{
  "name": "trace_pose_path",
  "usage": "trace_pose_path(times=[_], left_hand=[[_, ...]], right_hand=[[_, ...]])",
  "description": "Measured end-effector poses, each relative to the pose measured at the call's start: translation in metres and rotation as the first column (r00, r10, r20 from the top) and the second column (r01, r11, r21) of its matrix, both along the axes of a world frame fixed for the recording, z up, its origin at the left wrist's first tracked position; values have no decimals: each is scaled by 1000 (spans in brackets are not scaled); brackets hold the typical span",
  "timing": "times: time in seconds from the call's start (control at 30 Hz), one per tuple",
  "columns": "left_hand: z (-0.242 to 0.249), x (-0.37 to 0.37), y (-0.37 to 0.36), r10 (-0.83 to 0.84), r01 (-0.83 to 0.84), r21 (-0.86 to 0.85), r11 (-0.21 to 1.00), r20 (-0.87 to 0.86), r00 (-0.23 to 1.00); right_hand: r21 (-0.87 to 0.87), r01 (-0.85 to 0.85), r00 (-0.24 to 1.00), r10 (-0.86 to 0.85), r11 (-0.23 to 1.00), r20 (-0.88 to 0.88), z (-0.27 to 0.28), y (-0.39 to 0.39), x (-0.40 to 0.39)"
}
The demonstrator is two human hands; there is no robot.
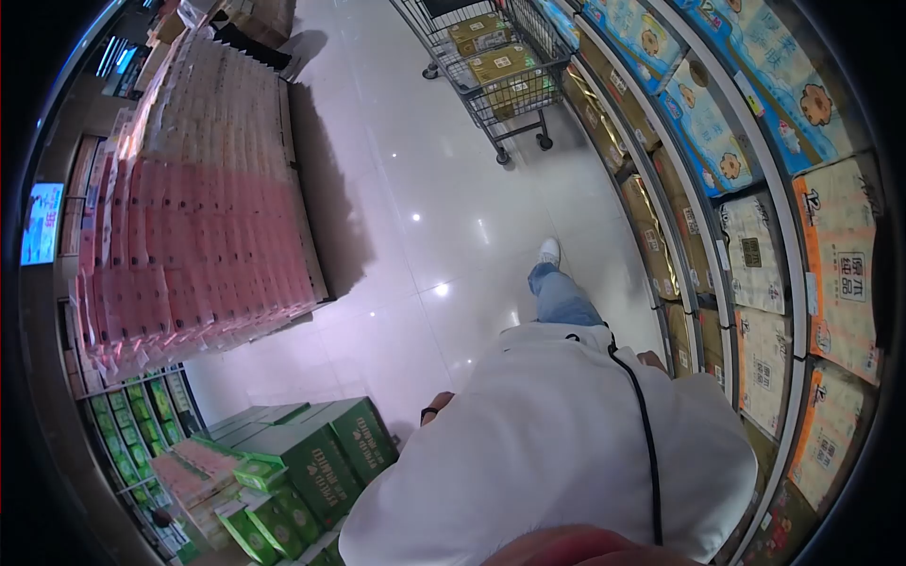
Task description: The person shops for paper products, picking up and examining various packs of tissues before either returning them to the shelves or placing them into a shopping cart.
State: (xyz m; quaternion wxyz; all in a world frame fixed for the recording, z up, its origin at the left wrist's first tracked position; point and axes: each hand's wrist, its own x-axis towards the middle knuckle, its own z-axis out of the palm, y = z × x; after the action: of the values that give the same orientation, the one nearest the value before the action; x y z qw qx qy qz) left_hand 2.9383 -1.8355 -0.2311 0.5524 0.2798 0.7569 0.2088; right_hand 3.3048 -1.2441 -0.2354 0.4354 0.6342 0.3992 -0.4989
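Observation:
My left hand (438, 406) shows only in part beside my white top, with a dark band at the wrist. It hangs above the pale floor, nearest to the green cartons (330, 453), and its fingers cannot be made out. On the other side, a small part of my right hand (651, 360) appears past the edge of the top, close to the lower shelves. Its fingers are hidden too. Nothing is visible in either hand.
A metal shopping cart (510, 71) holding several gold packs stands ahead. Shelves of packaged paper goods (755, 255) line the right side. Tall stacks of pink and white packs (203, 217) rise on the left. Glossy tile floor (425, 245) lies between them.

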Motion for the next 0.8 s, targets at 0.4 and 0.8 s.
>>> trace_pose_path(times=[0.4,0.8], left_hand=[[183,-510,530,175,185,318,930,-825,538],[144,-651,680,-407,827,-135,545,-906,121]], right_hand=[[760,207,373,668,616,-644,116,168,-653],[862,-53,696,638,504,-330,167,105,-851]])
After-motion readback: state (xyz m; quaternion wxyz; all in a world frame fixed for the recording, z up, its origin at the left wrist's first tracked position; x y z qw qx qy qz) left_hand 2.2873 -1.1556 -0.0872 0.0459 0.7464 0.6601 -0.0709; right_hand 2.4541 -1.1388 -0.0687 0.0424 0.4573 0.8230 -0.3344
